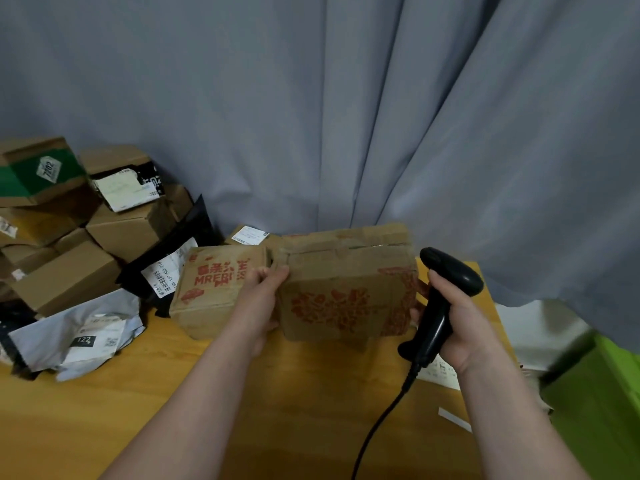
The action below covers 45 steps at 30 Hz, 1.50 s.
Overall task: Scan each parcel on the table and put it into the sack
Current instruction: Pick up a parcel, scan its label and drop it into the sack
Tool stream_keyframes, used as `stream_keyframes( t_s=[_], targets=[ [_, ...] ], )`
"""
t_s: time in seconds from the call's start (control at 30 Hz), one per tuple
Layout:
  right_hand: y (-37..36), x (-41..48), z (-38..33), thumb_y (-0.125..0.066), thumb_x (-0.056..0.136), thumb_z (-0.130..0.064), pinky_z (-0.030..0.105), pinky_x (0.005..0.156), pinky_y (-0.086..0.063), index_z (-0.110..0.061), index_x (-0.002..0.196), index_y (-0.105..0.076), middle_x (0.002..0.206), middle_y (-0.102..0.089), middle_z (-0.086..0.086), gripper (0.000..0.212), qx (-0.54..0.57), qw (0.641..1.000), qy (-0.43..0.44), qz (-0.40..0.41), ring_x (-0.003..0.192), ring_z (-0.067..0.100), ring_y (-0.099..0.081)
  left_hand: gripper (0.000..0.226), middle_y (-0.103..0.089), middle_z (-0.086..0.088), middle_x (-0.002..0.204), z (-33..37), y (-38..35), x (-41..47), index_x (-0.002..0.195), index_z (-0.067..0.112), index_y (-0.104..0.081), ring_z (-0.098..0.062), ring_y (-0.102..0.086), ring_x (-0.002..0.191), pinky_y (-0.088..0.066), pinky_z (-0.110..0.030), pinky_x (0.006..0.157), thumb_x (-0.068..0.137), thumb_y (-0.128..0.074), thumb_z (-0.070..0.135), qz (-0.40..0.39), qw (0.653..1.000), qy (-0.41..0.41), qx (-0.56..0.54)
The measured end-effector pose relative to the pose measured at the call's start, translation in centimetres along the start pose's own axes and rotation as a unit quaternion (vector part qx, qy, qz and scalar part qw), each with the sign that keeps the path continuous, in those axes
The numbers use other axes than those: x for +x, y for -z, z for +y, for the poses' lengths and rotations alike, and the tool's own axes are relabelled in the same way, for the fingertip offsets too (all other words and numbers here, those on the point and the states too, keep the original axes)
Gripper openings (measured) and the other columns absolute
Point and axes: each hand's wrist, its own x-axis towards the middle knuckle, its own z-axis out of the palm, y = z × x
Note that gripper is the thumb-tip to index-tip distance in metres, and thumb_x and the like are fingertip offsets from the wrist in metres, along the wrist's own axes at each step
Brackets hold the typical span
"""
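Cardboard parcel with red print point(346, 292) raised above table point(311, 393), your left hand point(263, 299) clamping its left edge | right hand point(460, 323) wrapped round barcode scanner point(440, 303) | step: scanning | label unseen; probably turn parcel, aim scanner | sack unidentified

Both forearms reached forward, the left hand point(262, 295) curled, thumb uppermost; the right hand point(458, 318) was fisted, nearer.

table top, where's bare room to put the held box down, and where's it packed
Bare wood on the yellow wooden table lies near the front edge, between the forearms and left of them, below the white plastic mailer. The left side is crowded with stacked brown cardboard boxes; the red-printed cardboard box sits mid-table.
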Motion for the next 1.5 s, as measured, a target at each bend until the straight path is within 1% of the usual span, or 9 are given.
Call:
stream_keyframes(
  t_s=[0.23,0.4,0.67,0.8,0.93,1.17,1.3,1.4,1.5],
  targets=[
    [0.1,0.1,0.7,-0.068,0.086,-0.012,0.03,0.062,-0.047,-0.005,0.108,-0.061,0.094,-0.062,0.01,0.024,-0.049,0.998,0.019,0.033,0.071,0.021,-0.055,0.009,-0.066,0.001,0.099,-0.8,0.3,-0.8,0.101,0.025,-0.058,-0.018,-0.06,0.091,-0.046,-0.033,0.07,0.096,-0.052,0.022,-0.016,1.0,-0.006,0.006],
    [-0.1,-0.7,0.2,-0.079,0.062,-0.033,0.034,0.069,-0.049,-0.01,0.119,-0.06,0.106,-0.062,0.007,0.065,-0.08,0.997,-0.016,0.003,0.086,0.023,-0.056,0.015,-0.065,0.001,0.099,-1.5,0.9,-1.1,0.097,0.027,-0.058,-0.018,-0.059,0.09,-0.047,-0.033,0.069,0.097,-0.048,0.016,-0.02,1.0,-0.001,-0.02],
    [-1.1,-1.3,0.0,-0.077,0.073,-0.018,0.032,0.067,-0.048,-0.013,0.096,-0.064,0.094,-0.068,0.005,0.027,-0.034,0.999,0.012,-0.018,0.085,0.021,-0.063,0.047,-0.055,0.0,0.122,-2.4,1.8,-0.7,0.134,0.034,-0.048,-0.012,-0.053,0.097,-0.051,-0.04,0.079,0.095,-0.047,0.008,0.009,1.0,0.018,0.0],
    [-1.7,-1.7,-0.1,-0.071,0.083,-0.01,0.03,0.068,-0.048,-0.017,0.085,-0.059,0.089,-0.066,0.0,0.014,-0.009,0.999,0.031,-0.012,0.082,0.017,-0.061,0.03,-0.059,-0.004,0.103,-2.6,2.3,-0.7,0.111,0.025,-0.06,-0.018,-0.053,0.091,-0.05,-0.04,0.074,0.089,-0.052,0.006,0.004,0.998,0.061,0.032],
    [-2.4,-2.4,-0.2,-0.065,0.084,0.0,0.028,0.064,-0.048,-0.015,0.089,-0.062,0.085,-0.074,-0.005,0.017,-0.021,0.997,0.052,-0.049,0.081,0.013,-0.068,0.01,-0.058,-0.004,0.105,-2.7,2.4,-1.2,0.096,0.021,-0.06,-0.023,-0.055,0.09,-0.049,-0.042,0.074,0.095,-0.051,0.022,-0.024,0.995,0.101,-0.001],
    [-3.6,-3.2,0.6,-0.063,0.085,0.005,0.028,0.061,-0.051,-0.009,0.094,-0.069,0.074,-0.07,0.003,0.017,-0.095,0.989,0.06,-0.094,0.063,0.015,-0.064,0.048,-0.071,-0.005,0.091,-2.2,2.0,-1.9,0.113,0.018,-0.065,-0.025,-0.063,0.09,-0.051,-0.047,0.075,0.099,-0.03,0.047,-0.107,0.985,0.12,-0.065],
    [-3.7,-3.0,1.1,-0.063,0.085,0.006,0.03,0.065,-0.053,-0.007,0.099,-0.07,0.084,-0.073,0.007,0.021,-0.109,0.987,0.066,-0.096,0.072,0.019,-0.066,0.069,-0.066,-0.008,0.115,-1.7,2.1,-1.7,0.119,0.022,-0.063,-0.029,-0.055,0.11,-0.038,-0.06,0.098,0.072,-0.05,0.072,-0.083,0.987,0.128,-0.048],
    [-3.8,-2.9,1.5,-0.064,0.084,0.004,0.031,0.07,-0.051,-0.007,0.103,-0.07,0.086,-0.072,0.005,0.022,-0.105,0.987,0.061,-0.108,0.076,0.019,-0.065,0.039,-0.072,-0.004,0.093,-1.2,2.0,-2.0,0.102,0.025,-0.065,-0.025,-0.059,0.099,-0.045,-0.058,0.096,0.078,-0.062,0.055,-0.054,0.993,0.103,-0.031],
    [-3.7,-2.3,2.1,-0.067,0.083,-0.001,0.03,0.066,-0.049,-0.007,0.098,-0.067,0.081,-0.065,0.005,0.016,-0.081,0.992,0.036,-0.092,0.072,0.018,-0.061,0.017,-0.073,0.0,0.075,-1.1,2.5,-1.5,0.095,0.023,-0.064,-0.021,-0.064,0.086,-0.056,-0.046,0.076,0.09,-0.061,0.039,-0.018,0.995,0.075,-0.063]
  ],
)
